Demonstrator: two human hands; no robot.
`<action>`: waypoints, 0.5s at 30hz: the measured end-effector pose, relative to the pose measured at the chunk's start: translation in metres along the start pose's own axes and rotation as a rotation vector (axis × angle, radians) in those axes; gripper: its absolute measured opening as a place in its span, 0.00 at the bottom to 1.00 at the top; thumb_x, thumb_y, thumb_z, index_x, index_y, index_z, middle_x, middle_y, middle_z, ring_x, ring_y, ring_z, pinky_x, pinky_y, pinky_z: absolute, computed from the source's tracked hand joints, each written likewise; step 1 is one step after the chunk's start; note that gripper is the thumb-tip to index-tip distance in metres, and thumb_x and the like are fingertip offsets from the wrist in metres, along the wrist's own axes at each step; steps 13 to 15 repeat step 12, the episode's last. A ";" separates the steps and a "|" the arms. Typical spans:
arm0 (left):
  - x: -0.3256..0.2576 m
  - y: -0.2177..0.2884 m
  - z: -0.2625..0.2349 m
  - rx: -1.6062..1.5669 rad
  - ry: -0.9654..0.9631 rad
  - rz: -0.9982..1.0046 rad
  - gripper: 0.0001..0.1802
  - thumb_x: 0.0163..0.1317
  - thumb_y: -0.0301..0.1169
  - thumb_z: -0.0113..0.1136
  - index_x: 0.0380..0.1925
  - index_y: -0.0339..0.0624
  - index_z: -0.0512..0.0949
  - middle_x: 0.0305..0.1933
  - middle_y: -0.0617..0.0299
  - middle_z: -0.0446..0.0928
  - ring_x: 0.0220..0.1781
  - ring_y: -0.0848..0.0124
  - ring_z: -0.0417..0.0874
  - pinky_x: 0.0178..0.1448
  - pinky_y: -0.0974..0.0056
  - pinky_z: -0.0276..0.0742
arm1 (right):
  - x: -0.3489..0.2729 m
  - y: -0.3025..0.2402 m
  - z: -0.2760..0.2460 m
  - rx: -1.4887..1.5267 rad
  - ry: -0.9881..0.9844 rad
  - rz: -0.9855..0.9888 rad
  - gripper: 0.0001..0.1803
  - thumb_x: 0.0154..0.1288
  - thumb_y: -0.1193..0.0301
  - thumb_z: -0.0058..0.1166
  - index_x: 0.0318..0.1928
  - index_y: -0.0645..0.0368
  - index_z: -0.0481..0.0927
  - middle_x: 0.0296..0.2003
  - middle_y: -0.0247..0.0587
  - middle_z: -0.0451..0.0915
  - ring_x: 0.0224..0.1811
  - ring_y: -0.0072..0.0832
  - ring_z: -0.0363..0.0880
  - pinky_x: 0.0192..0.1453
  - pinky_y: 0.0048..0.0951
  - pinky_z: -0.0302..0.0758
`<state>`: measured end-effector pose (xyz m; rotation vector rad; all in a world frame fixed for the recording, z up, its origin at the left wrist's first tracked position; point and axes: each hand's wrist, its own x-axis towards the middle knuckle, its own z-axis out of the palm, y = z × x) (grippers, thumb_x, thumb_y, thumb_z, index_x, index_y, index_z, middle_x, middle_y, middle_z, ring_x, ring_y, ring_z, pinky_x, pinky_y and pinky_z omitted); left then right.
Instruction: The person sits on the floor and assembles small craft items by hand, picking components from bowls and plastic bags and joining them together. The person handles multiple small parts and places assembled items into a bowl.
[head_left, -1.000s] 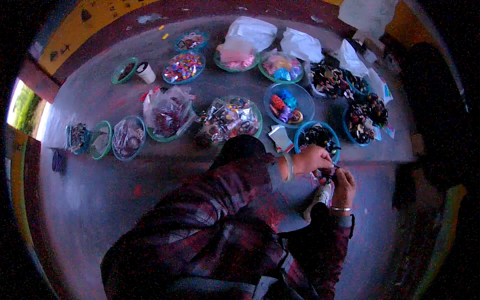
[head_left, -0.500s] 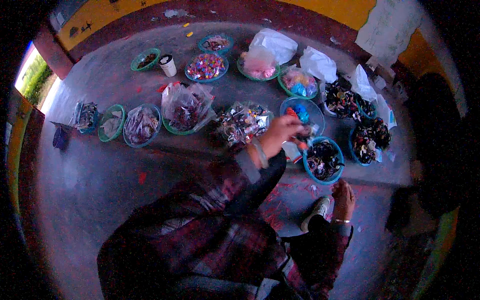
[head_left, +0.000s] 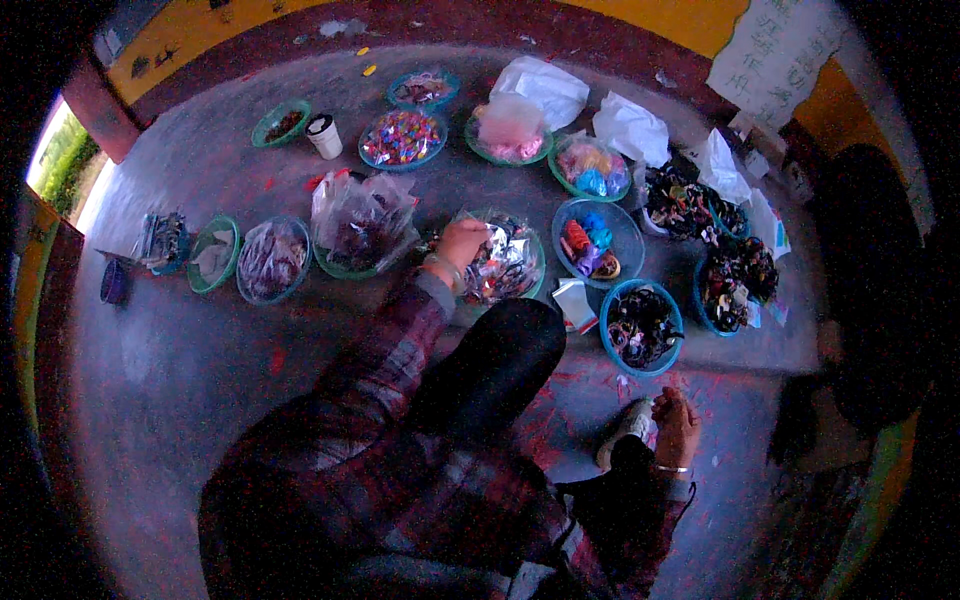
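Note:
My left hand [head_left: 463, 245] is at the left side of a basket [head_left: 541, 262] heaped with shiny clear packets [head_left: 500, 262]. Its fingers are bent toward the packets, and what they hold, if anything, is hidden. My right hand [head_left: 677, 425] is held low beside my shoe [head_left: 628, 430], with curled fingers; whatever is inside them does not show. Nearest to it is a blue basket [head_left: 683, 350] of dark hair ties [head_left: 643, 322]. Between the hands, a white packet of cards or bags [head_left: 573, 305] lies on the floor below a clear basin [head_left: 628, 240] holding red and blue bundles [head_left: 580, 240].
A large plastic bag [head_left: 365, 215] fills a green basket to the left. Farther back are a basket of colourful beads [head_left: 402, 137], a white cup [head_left: 324, 137] and pink bagged goods [head_left: 508, 130]. Dark items [head_left: 735, 285] crowd the right-hand basket. My knee [head_left: 510, 345] rises near the packets.
My left hand has moved left from above the clear basin to the packet basket, uncovering the red and blue bundles. My right hand has shifted slightly down and left.

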<state>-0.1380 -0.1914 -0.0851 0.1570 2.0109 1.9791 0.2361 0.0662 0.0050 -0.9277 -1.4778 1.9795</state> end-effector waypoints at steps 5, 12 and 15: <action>0.036 -0.028 0.005 0.587 -0.027 0.263 0.10 0.48 0.32 0.54 0.27 0.37 0.79 0.28 0.49 0.77 0.33 0.57 0.78 0.40 0.60 0.73 | 0.001 -0.006 0.011 -0.095 -0.001 0.030 0.12 0.61 0.67 0.47 0.34 0.65 0.76 0.25 0.37 0.75 0.24 0.22 0.71 0.28 0.20 0.67; 0.046 -0.028 0.012 0.731 0.196 0.321 0.17 0.46 0.32 0.54 0.38 0.41 0.76 0.37 0.44 0.75 0.43 0.53 0.75 0.50 0.57 0.70 | 0.010 0.004 0.002 -0.277 -0.095 -0.107 0.12 0.61 0.67 0.48 0.36 0.65 0.76 0.27 0.37 0.76 0.27 0.23 0.73 0.29 0.22 0.70; 0.046 -0.028 0.012 0.731 0.196 0.321 0.17 0.46 0.32 0.54 0.38 0.41 0.76 0.37 0.44 0.75 0.43 0.53 0.75 0.50 0.57 0.70 | 0.010 0.004 0.002 -0.277 -0.095 -0.107 0.12 0.61 0.67 0.48 0.36 0.65 0.76 0.27 0.37 0.76 0.27 0.23 0.73 0.29 0.22 0.70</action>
